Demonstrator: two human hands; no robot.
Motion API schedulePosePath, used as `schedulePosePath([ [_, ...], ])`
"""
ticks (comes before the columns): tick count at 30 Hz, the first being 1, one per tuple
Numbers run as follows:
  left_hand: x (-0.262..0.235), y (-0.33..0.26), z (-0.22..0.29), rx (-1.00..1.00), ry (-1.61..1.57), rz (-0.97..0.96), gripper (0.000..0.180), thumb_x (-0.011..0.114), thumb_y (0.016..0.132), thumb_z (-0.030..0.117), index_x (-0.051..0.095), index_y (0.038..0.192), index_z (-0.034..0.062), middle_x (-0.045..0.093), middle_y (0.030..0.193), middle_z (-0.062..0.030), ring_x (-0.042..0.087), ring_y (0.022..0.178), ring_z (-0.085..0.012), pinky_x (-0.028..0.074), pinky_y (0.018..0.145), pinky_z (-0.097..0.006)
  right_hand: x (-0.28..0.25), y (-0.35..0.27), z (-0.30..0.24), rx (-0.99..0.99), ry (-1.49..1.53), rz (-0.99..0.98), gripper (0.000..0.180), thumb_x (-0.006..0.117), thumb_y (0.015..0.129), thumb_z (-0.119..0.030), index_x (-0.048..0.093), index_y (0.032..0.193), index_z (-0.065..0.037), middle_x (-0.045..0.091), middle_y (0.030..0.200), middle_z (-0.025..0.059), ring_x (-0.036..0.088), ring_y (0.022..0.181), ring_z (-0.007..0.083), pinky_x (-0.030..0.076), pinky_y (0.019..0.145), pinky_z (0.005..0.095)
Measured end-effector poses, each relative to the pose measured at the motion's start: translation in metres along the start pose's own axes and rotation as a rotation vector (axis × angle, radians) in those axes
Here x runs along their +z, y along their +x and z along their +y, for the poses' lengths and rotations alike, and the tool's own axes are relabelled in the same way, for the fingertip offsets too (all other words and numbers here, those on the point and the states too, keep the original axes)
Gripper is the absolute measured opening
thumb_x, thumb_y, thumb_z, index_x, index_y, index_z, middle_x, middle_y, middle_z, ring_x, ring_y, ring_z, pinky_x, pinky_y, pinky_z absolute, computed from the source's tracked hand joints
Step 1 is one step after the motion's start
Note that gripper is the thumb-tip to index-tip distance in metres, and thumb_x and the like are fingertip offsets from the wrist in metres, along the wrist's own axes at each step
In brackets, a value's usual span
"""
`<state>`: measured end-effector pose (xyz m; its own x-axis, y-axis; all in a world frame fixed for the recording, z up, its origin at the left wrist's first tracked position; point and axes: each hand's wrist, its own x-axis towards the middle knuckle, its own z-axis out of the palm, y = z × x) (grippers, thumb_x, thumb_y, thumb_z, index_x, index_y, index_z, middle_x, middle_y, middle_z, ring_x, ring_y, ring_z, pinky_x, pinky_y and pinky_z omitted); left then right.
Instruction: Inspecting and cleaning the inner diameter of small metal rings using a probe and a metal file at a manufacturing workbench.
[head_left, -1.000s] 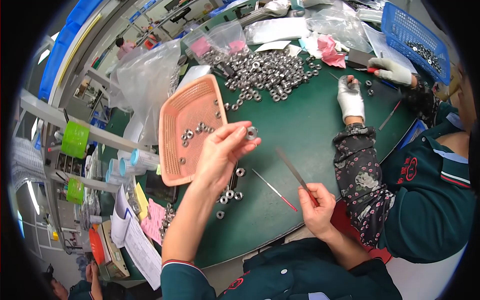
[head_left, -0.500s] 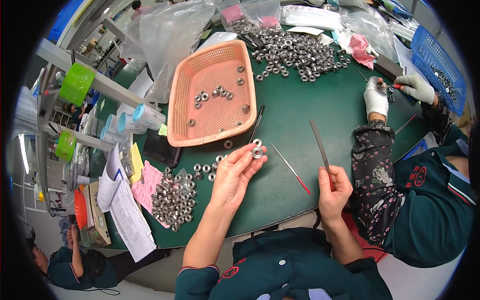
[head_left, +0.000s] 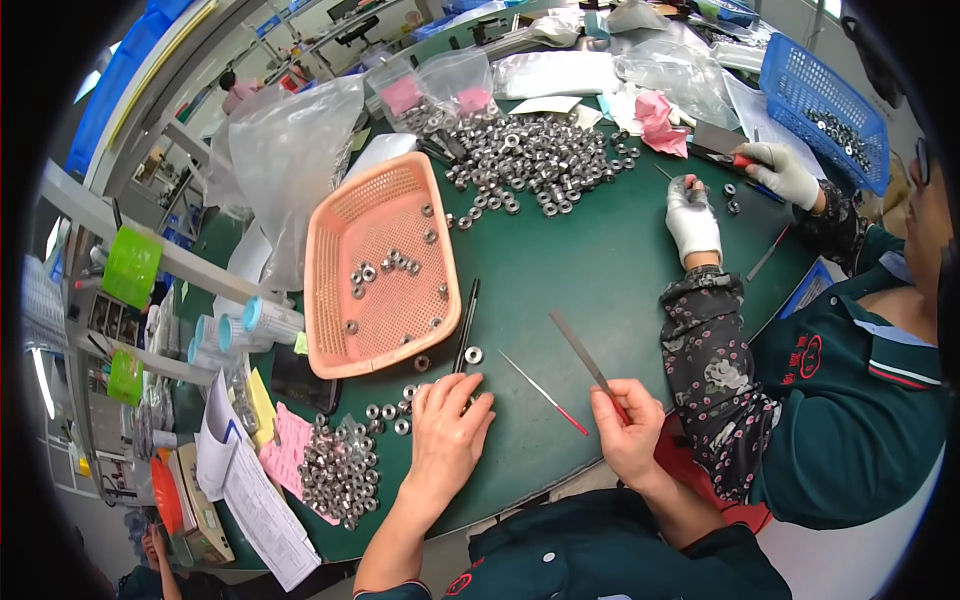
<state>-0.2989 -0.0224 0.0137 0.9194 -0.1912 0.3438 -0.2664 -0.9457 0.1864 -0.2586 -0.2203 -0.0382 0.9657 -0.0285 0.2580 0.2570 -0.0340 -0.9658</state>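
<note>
Here we see our left hand [head_left: 447,425] flat, fingers spread over small silver metal nuts [head_left: 388,411] on the green surface [head_left: 560,270]; right hand [head_left: 627,425] gripping a thin grey metal file [head_left: 579,350], tilted upward.

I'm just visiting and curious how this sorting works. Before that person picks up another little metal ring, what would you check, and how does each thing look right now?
1. Left hand free to pick: ok, it lies flat on the green table among loose rings.
2. Right hand holds the flat file: ok.
3. Room in the pink basket: ok, few rings inside.
4. Red-tipped thin tool within reach: ok, between both hands.
5. Ring quality: cannot tell, too small.
</note>
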Motion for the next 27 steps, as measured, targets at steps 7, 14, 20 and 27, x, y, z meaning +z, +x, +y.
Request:
schedulePosePath([
  [7,-0.052,0.087,-0.002,0.164,0.110,0.196,0.012,0.065,0.065,0.005,0.060,0.077,0.0046,0.054,0.076,-0.0048,0.051,0.076,-0.0224,0.037,0.070,-0.036,-0.008,0.003,-0.003,-0.033,0.000,-0.007,0.008,0.063,0.078,-0.002,0.055,0.077,0.000,0.039,0.048,-0.0051,0.032,0.042,0.0016,0.024,0.039,0.0197],
  [14,0.016,0.217,-0.085,0.088,-0.012,-0.073,0.009,0.065,0.069,0.011,0.065,0.073,0.0027,0.060,0.070,-0.0110,0.056,0.074,-0.0278,0.044,0.068,-0.037,-0.002,0.002,-0.008,-0.048,0.028,-0.005,0.007,0.061,0.079,-0.001,0.055,0.076,0.000,0.042,0.049,-0.0068,0.032,0.044,-0.0006,0.022,0.040,0.0177],
  [20,0.078,0.264,-0.101,-0.015,0.044,-0.138,0.011,0.067,0.064,0.012,0.067,0.074,0.0061,0.063,0.074,-0.0151,0.061,0.077,-0.0323,0.048,0.073,-0.041,-0.004,0.003,-0.003,-0.060,-0.019,-0.010,0.008,0.063,0.078,-0.003,0.056,0.077,0.000,0.036,0.044,-0.0034,0.033,0.038,0.0044,0.025,0.038,0.0220],
  [27,0.088,0.289,-0.107,-0.208,-0.024,-0.018,0.010,0.067,0.064,0.012,0.064,0.072,0.0066,0.061,0.075,-0.0137,0.059,0.080,-0.0306,0.047,0.073,-0.040,-0.005,0.006,-0.003,-0.052,-0.046,-0.010,0.008,0.064,0.075,-0.001,0.056,0.076,0.000,0.036,0.044,-0.0025,0.034,0.038,0.0060,0.027,0.037,0.0228],
])
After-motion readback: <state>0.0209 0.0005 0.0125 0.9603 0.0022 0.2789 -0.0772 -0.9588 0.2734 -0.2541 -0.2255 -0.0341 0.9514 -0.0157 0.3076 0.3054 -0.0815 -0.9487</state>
